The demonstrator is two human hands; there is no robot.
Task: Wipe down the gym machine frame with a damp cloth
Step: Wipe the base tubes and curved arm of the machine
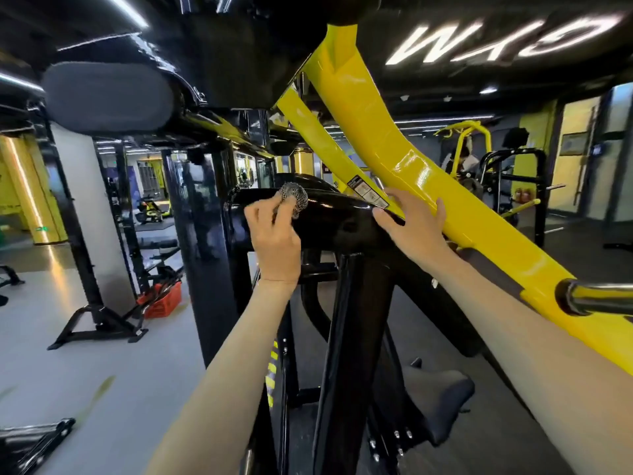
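Checked cloth [295,199], black and white, is bunched into a small ball at the top of the machine. It is pressed on the round black bar [329,216] of the frame. The left hand [274,234] grips it, with its fingers [281,214] curled round the ball. The right hand [411,224] lies where the black bar meets the big yellow beam [394,149]. Its fingers are straight and hold nothing (I think it is just steadying).

The job looks to be somewhere in the middle. The yellow beam shines a lot, so maybe it is wiped, but I cannot tell for sure. The tall black post [356,337] below looks like work left to do. The cloth looks small and lumpy, and I cannot see if it is wet. Off to the side are a grey pad [109,97] and a red crate [164,299] on the floor.
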